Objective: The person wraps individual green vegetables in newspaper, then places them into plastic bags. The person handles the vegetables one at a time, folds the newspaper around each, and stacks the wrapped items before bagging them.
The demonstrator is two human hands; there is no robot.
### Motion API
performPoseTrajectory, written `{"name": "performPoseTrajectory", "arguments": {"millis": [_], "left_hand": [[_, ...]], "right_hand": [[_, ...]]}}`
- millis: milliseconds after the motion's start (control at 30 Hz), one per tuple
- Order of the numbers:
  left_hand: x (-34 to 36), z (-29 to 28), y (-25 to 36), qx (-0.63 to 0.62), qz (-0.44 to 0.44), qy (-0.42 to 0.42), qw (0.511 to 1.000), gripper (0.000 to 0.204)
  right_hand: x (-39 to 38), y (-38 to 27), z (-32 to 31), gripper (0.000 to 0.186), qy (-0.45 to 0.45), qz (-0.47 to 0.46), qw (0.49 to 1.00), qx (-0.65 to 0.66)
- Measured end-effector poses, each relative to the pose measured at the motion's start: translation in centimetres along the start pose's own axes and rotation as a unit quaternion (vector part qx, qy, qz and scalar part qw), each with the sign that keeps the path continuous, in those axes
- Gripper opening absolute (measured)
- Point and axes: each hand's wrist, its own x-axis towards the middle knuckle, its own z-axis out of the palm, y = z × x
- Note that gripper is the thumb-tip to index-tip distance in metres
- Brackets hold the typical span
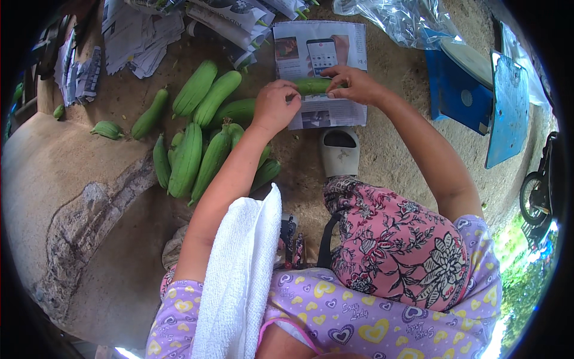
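Observation:
A long green gourd lies across a sheet of newspaper, with the sheet's lower part folded up against it. My left hand is at the gourd's left end, fingers curled and closed at the paper's edge. My right hand bends over the gourd's right end, thumb and fingertips on the paper and gourd. A pile of green gourds lies to the left, beside my left forearm. A white towel hangs in front of my body, and a pale clog shows below the paper.
Paper sheets and wrapped bundles lie at the back left. Crumpled clear plastic and blue panels are at the right, a motorbike wheel beyond. A concrete step rises at the left.

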Motion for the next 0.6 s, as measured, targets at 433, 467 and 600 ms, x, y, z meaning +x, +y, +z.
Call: {"name": "performPoseTrajectory", "arguments": {"millis": [433, 467, 600], "left_hand": [[-0.1, 0.9, 0.1, 0.050, 0.088, 0.058, 0.993, 0.011], [-0.1, 1.0, 0.0, 0.051, 0.093, 0.062, 0.992, 0.010], [0.4, 1.1, -0.4, 0.075, 0.109, 0.081, 0.988, 0.011]], "right_hand": [[0.6, 1.0, -0.1, 0.024, 0.035, 0.004, 0.997, 0.068], [0.5, 1.1, -0.4, 0.025, 0.052, 0.025, 0.994, 0.094], [0.4, 0.2, -1.7, 0.026, 0.156, 0.022, 0.984, 0.082]]}}
